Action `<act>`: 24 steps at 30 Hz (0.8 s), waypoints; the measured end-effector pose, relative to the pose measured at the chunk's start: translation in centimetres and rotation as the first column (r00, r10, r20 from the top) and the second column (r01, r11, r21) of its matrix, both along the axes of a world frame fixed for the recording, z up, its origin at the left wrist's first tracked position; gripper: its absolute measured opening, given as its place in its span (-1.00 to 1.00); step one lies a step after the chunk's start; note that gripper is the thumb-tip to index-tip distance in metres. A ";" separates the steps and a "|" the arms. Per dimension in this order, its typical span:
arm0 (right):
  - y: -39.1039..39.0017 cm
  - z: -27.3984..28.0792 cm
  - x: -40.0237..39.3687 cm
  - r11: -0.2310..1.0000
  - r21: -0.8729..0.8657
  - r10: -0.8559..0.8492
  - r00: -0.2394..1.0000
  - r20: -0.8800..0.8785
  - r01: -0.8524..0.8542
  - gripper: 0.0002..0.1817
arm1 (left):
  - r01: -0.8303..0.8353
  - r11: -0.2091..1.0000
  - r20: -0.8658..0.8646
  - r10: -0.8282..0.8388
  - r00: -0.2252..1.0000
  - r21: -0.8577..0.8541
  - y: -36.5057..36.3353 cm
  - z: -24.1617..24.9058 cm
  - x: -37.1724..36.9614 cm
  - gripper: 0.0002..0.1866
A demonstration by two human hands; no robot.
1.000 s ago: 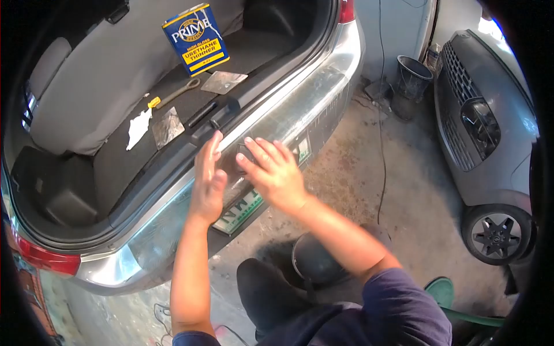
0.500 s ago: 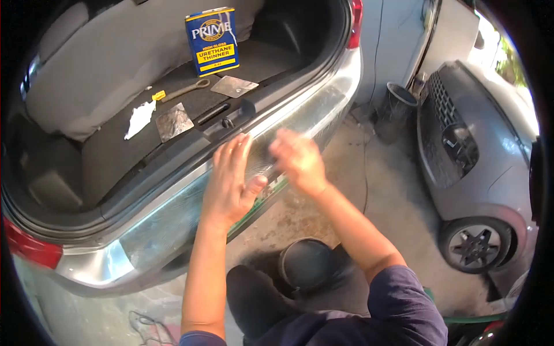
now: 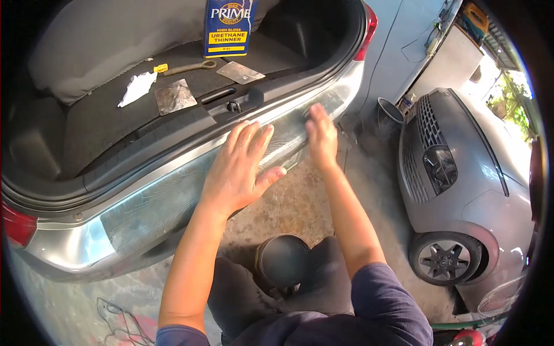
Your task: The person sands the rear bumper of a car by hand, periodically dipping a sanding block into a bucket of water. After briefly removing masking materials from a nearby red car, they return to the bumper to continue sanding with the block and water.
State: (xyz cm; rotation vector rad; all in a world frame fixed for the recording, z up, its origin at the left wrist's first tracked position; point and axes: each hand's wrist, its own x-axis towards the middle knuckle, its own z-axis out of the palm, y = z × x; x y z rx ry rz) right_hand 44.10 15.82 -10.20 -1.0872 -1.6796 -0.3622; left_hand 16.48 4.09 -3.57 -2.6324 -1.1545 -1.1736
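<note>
My left hand [image 3: 238, 167] lies on the silver rear bumper [image 3: 167, 193], fingers apart and thumb stretched out, with nothing in it. Farther right along the same bumper is my right hand [image 3: 322, 135], slightly blurred, its fingertips at the bumper's surface; whether it holds anything small is hidden. The bumper's middle stretch looks dull and streaked, while its left corner shines.
In the open trunk stand a blue thinner can [image 3: 228, 29], a yellow-tipped tool [image 3: 190, 67], a white crumpled paper [image 3: 137, 89] and two flat metallic sheets [image 3: 176, 97]. A round black stool [image 3: 283, 259] is below. A grey car [image 3: 461, 190] and bucket [image 3: 390, 111] are right.
My right hand has moved right along the bumper, away from my left hand. My left hand's fingers have spread wider. The view has shifted, with the trunk items higher in it.
</note>
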 end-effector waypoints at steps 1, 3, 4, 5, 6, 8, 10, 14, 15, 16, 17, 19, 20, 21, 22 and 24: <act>0.3 0.7 -0.2 0.981 -0.101 -0.174 0.979 -0.103 0.164 -0.61 | -0.003 1.000 -0.002 0.003 1.000 -0.011 0.0 0.3 0.0 -0.14; -0.3 -0.2 -3.2 0.985 -0.079 -0.167 0.945 -0.280 0.150 -0.58 | -0.023 1.000 -0.010 0.023 1.000 0.002 -0.1 -0.1 0.1 -0.15; -2.6 -1.1 -5.7 0.990 -0.043 -0.139 0.981 -0.138 0.134 -0.54 | -0.025 1.000 -0.011 0.025 1.000 0.013 -0.1 0.0 0.1 -0.16; -5.0 -2.1 -8.1 0.994 -0.003 -0.108 0.994 0.003 0.108 -0.50 | -0.029 0.999 -0.013 0.030 0.999 0.026 0.0 0.0 0.1 -0.16; -8.4 -1.7 -10.2 0.999 -0.025 0.031 0.998 0.049 -0.030 -0.48 | -0.022 0.999 -0.013 0.023 1.000 0.027 0.1 0.0 0.0 -0.16; -9.1 -1.2 -9.0 0.985 0.041 0.155 0.963 0.221 -0.168 -0.54 | -0.009 1.000 -0.016 0.009 1.000 0.025 0.1 0.0 0.0 -0.17; -4.4 -0.9 -3.8 0.978 0.072 0.187 0.976 0.107 -0.195 -0.61 | -0.018 1.000 -0.028 0.018 0.999 0.008 0.1 0.4 0.0 -0.17; 2.3 -2.4 1.6 0.956 -0.024 -0.291 0.933 -0.212 0.293 -0.61 | -0.038 0.998 -0.034 0.037 0.999 -0.047 -0.4 0.2 0.1 -0.17; 1.7 -2.5 -0.5 0.942 -0.057 -0.334 0.897 -0.289 0.332 -0.56 | -0.038 0.998 -0.037 0.035 0.999 -0.058 -0.3 0.3 0.3 -0.16; -0.3 -2.5 -2.8 0.979 0.039 -0.187 0.963 -0.197 0.198 -0.54 | -0.047 0.998 -0.046 0.045 0.998 -0.036 -0.1 0.3 0.4 -0.16; -3.5 -2.6 -5.4 0.992 0.116 -0.039 0.995 -0.089 0.050 -0.52 | -0.056 0.998 -0.055 0.055 0.997 -0.017 0.0 0.1 0.4 -0.17; -9.8 -2.2 -9.5 0.990 0.140 0.017 0.993 0.118 -0.033 -0.56 | -0.063 0.998 -0.068 0.063 0.996 0.007 0.1 -0.2 0.3 -0.17; -9.2 -2.7 -8.6 0.996 0.023 0.089 0.996 0.028 -0.090 -0.57 | -0.059 0.998 -0.070 0.060 0.996 0.016 0.0 -0.1 0.3 -0.18; -7.7 -3.2 -6.6 0.984 -0.082 0.152 0.986 -0.067 -0.157 -0.58 | -0.056 0.998 -0.069 0.058 0.996 0.029 0.0 0.1 0.3 -0.19; -5.6 -2.8 -4.3 0.994 -0.035 0.096 0.989 -0.114 -0.101 -0.62 | -0.053 0.998 -0.066 0.055 0.996 0.025 0.2 0.3 0.2 -0.19; -1.3 -2.0 0.2 0.999 0.048 -0.006 0.975 -0.221 0.016 -0.69 | -0.054 0.999 -0.050 0.054 0.997 0.001 -0.2 0.3 0.4 -0.19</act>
